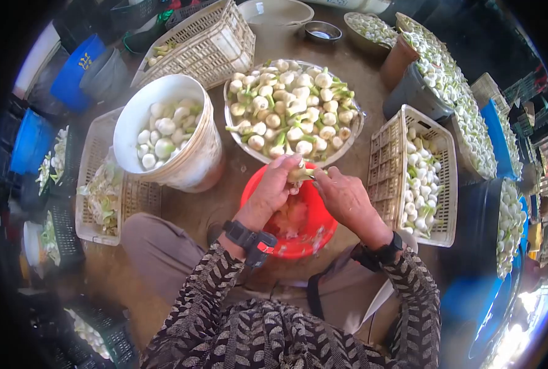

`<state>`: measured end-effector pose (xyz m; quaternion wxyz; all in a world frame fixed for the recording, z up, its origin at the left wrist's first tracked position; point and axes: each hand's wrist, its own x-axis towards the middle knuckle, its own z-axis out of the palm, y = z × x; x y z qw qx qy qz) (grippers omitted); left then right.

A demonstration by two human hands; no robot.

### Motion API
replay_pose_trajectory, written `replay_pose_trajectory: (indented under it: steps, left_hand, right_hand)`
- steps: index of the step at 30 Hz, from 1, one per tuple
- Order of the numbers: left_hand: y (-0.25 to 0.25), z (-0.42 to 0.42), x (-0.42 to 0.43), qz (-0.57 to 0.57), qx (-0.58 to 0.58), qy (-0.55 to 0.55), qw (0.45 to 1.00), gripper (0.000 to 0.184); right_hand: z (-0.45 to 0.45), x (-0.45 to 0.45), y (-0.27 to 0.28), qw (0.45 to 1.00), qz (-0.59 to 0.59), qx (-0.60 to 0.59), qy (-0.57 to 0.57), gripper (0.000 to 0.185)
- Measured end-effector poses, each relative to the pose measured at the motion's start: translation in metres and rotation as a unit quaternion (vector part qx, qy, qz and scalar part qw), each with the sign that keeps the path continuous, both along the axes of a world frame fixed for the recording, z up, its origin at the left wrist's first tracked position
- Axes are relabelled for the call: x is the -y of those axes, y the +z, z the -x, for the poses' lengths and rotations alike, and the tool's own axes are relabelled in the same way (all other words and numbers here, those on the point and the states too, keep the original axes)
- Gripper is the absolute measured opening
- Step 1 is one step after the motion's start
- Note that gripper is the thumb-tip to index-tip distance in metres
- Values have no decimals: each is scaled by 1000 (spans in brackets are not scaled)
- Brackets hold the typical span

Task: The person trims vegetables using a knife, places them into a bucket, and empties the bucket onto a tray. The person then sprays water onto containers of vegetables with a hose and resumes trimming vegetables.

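Observation:
Over a red basin (314, 246), my left hand (273, 184) is closed around a garlic bulb (297, 174) with a pale green stem. My right hand (345, 200) is closed at the stem end, its thumb and fingers pinching there. Whether a small blade is also hidden in the right hand, I cannot tell. Pale peelings (288, 216) lie inside the red basin. Just beyond it stands a wide round pan (230, 114) heaped with unpeeled garlic bulbs (295, 107), their stems cut short.
A white bucket (194, 161) of whiter bulbs stands at the left, beside a crate with peelings (105, 197). At the right is a beige crate (381, 163) of white bulbs. Another crate (215, 52) and a metal bowl (323, 32) are farther back. More filled containers line the right side.

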<state>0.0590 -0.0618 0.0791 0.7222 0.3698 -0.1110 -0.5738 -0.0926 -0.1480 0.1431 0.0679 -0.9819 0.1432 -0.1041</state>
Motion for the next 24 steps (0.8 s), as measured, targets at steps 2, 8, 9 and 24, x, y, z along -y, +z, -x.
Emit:
replay_pose_trajectory:
  steps: [2,8,9,24]
  left_hand:
    - [2,10,-18,-34,52,-30,998,20]
    - [5,21,-58,-63,106,-60,991,15]
    - [11,23,-65,-58,83,-78,992,16]
    - [19,3,-110,60,424,-174,887,40]
  right_hand:
    - [5,-12,-4,1000,7,-14,16,10]
    - [10,-26,-17,995,5,-78,55,10]
    - [10,-16,-22,997,-14,-74,-19,13]
    - [8,-67,-34,827,-549,61,-102,11]
